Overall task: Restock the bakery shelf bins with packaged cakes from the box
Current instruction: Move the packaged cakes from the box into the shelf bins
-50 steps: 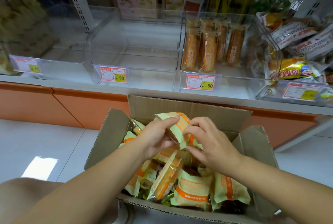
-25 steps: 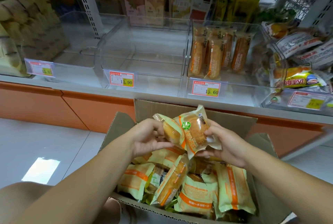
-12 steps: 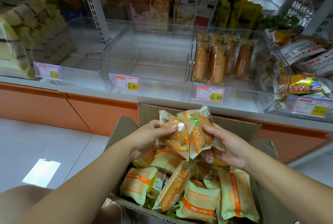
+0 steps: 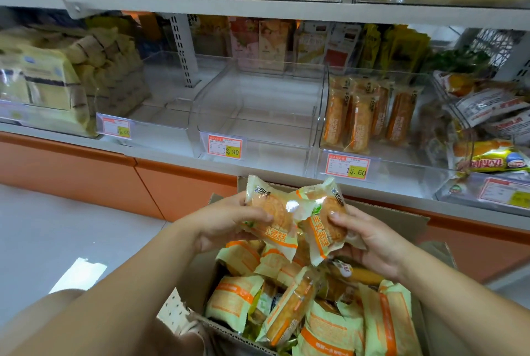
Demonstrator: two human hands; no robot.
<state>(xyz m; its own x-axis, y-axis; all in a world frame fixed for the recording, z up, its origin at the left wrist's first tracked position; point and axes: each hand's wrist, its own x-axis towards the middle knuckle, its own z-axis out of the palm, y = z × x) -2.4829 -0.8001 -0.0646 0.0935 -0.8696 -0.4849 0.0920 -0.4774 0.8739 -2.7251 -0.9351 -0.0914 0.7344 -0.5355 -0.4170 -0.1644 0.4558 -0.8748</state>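
Packaged cakes (image 4: pixel 271 213) were gripped by the left hand (image 4: pixel 226 222) and right hand (image 4: pixel 371 244) over the box (image 4: pixel 401 221). A clear shelf bin (image 4: pixel 258 114) was seen at twelve o'clock, pale floor (image 4: pixel 57 226) at nine.

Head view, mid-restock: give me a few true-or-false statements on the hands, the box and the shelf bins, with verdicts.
1. The left hand grips the left cake and the right hand grips the right cake, both above the cardboard box. True.
2. The middle bin behind the 13.90 tag is packed with cakes. False: no package shows in it.
3. The next bin to its right holds long packaged cakes standing upright. True.
4. The cardboard box is almost emptied. False: a pile of packaged cakes fills it.
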